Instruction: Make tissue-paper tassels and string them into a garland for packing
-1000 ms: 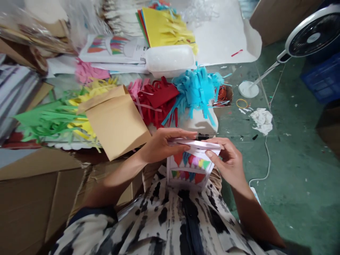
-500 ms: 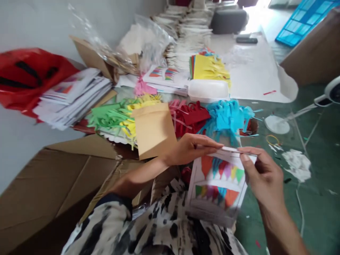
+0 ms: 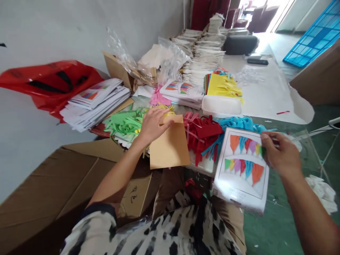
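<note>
In my right hand (image 3: pixel 283 154) is a white printed packet (image 3: pixel 240 170) with two rows of coloured pennants on its face. Thumb and fingers pinch it near its upper right corner, and it tilts over my lap. My left hand (image 3: pixel 156 124) reaches across the top of a tan paper envelope (image 3: pixel 170 147), fingers stretched out by its folded flap. Whether the fingertips touch the flap is hard to tell. Red tissue tassels (image 3: pixel 203 131) lie right of the envelope, and green ones (image 3: pixel 124 120) left of it. Blue tassels (image 3: pixel 243 124) sit behind the packet.
A white plastic tray (image 3: pixel 221 106) stands behind the tassels, beside yellow fringed paper (image 3: pixel 223 86). Printed sheets (image 3: pixel 95 102) are stacked by a red bag (image 3: pixel 61 83) at left. An open cardboard box (image 3: pixel 50 177) is at lower left. Tall paper stacks (image 3: pixel 207 53) line the wall.
My left hand has let go of the packet's top edge and moved left to the envelope. My right hand has carried the packet to the right. The view has shifted.
</note>
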Action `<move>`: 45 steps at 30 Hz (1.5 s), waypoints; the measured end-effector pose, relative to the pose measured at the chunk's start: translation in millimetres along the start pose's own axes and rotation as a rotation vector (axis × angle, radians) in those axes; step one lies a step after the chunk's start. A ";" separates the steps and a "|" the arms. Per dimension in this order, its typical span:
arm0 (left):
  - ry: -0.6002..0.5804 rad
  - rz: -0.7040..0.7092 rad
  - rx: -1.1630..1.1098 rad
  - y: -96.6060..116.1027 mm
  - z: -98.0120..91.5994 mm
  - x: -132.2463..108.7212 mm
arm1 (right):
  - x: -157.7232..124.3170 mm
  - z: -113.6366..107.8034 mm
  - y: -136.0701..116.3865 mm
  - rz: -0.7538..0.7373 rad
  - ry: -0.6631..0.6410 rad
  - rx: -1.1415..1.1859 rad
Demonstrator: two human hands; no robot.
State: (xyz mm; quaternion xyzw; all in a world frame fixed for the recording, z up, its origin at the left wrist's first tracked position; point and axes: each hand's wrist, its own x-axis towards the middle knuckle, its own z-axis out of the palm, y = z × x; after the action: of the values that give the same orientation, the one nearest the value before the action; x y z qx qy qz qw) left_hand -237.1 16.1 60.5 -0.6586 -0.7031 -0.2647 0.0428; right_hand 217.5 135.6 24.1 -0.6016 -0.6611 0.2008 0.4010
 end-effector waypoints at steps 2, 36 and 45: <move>-0.108 -0.002 0.088 -8.8 6.0 12.3 | -1.2 7.2 -17.6 -0.267 0.111 -0.309; -0.558 0.427 -0.896 162.5 -37.6 57.5 | -83.7 -23.8 -148.2 -0.777 0.117 -0.190; -0.680 0.413 -1.028 162.2 -35.4 51.8 | -85.2 -33.3 -150.7 -0.546 0.048 0.051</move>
State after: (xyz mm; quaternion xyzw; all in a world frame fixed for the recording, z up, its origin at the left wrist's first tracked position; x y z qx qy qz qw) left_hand -100.0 46.5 163.2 -0.7638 -0.3197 -0.3306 -0.4529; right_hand 143.7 17.4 132.1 -0.3955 -0.7837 0.0876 0.4709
